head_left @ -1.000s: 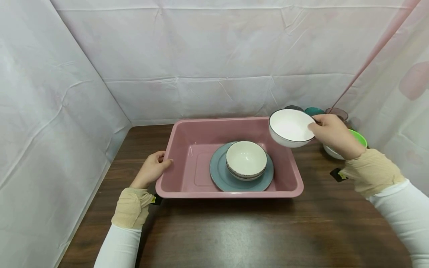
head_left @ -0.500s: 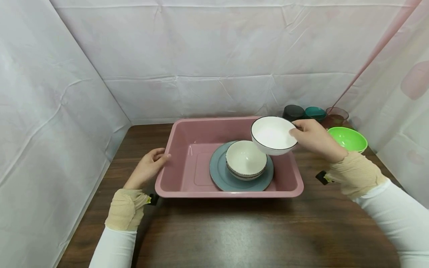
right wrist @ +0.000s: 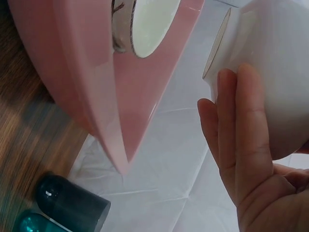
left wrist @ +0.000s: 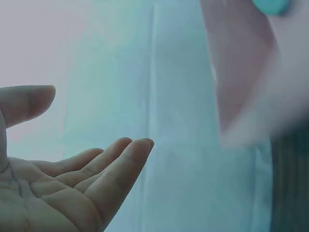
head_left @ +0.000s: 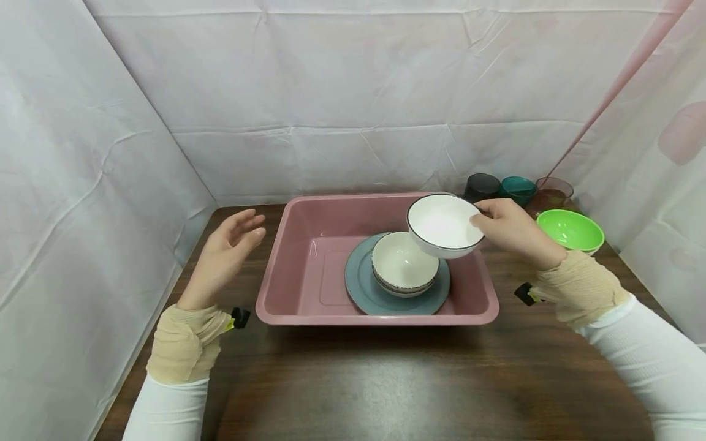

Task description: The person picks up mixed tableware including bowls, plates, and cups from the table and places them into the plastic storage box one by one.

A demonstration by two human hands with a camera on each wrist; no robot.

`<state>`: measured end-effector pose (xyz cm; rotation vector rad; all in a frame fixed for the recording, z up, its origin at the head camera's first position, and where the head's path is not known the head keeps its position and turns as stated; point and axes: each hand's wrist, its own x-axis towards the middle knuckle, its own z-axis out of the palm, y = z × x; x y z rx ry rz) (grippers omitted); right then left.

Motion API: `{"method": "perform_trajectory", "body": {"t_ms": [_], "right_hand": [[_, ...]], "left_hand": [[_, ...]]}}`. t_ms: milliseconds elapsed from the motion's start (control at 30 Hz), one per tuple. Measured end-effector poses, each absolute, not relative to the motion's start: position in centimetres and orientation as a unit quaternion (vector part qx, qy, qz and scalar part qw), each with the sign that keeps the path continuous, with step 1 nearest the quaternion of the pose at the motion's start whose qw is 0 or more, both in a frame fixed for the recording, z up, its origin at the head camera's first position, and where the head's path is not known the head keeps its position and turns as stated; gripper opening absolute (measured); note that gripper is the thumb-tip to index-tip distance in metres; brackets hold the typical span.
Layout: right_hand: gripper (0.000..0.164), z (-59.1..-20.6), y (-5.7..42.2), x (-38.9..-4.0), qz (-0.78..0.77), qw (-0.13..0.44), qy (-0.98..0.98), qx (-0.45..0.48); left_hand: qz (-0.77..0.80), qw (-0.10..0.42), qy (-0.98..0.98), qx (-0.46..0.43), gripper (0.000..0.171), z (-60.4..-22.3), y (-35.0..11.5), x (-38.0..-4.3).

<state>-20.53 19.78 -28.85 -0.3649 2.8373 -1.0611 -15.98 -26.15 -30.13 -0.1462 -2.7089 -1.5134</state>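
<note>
My right hand [head_left: 510, 229] grips a white bowl with a dark rim [head_left: 444, 222] by its right side, thumb inside and fingers underneath. The bowl is held tilted above the right part of a pink basin [head_left: 309, 263]. In the right wrist view, the fingers [right wrist: 248, 121] lie along the underside of that bowl [right wrist: 280, 87]. Inside the basin, cream bowls with speckled rims [head_left: 405, 260] are stacked on a blue-grey plate [head_left: 361, 288]. My left hand [head_left: 223, 254] is in the air left of the basin, fingers relaxed and apart from it, holding nothing.
At the back right stand a dark cup [head_left: 482, 185], a teal cup [head_left: 517, 188] and a clear pinkish cup [head_left: 554, 191]. A bright green bowl [head_left: 570, 229] is in front of them. White curtains [head_left: 358, 104] enclose the wooden table [head_left: 375, 380] at the back and sides.
The right hand has carried the white bowl left, over the basin's right part, revealing the green bowl. The left hand has let go of the basin's left rim and moved up and left.
</note>
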Motion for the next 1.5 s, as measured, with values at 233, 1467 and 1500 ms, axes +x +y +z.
{"method": "perform_trajectory", "body": {"t_ms": [233, 1467, 1500], "right_hand": [[0.037, -28.8, 18.9, -20.6, -0.365, 0.069, 0.92, -0.128], [0.036, -28.1, 16.0, -19.0, -0.362, 0.097, 0.914, -0.157], [0.037, -28.1, 16.1, -19.0, -0.362, 0.102, 0.914, -0.153]], "left_hand": [[-0.519, -0.025, -0.847, -0.11, 0.062, -28.7, -22.2, -16.5], [-0.451, -0.156, -0.861, -0.173, 0.022, -28.9, -8.4, -20.7], [-0.437, -0.154, -0.868, -0.176, 0.021, -28.8, -8.3, -20.8]]}}
